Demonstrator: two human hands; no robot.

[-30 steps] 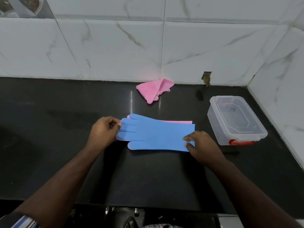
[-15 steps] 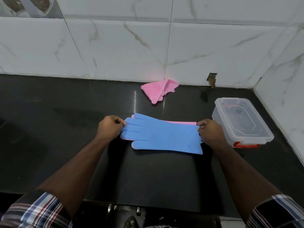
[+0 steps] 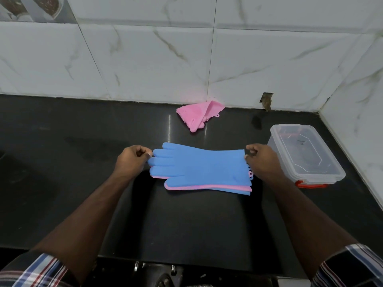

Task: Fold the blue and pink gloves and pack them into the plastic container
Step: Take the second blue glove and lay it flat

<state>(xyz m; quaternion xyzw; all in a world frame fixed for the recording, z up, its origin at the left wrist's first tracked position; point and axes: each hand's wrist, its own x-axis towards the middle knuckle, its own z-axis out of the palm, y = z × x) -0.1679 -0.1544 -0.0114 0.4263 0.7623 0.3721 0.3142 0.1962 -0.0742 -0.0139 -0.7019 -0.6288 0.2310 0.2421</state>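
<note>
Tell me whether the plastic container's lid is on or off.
On. The clear lid lies flat across the top of the plastic container, and the red latch shows at its near end. Whether that latch is clipped cannot be told.

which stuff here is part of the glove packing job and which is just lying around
Part of the job:
- blue glove, top of the stack, pinched at each end by left hand and right hand
- pink glove under it
- folded pink glove by the wall
- container, lid on

Lying about:
- nothing loose; only the counter

Black countertop: stacked gloves, folded pink glove, lidded container.
</note>
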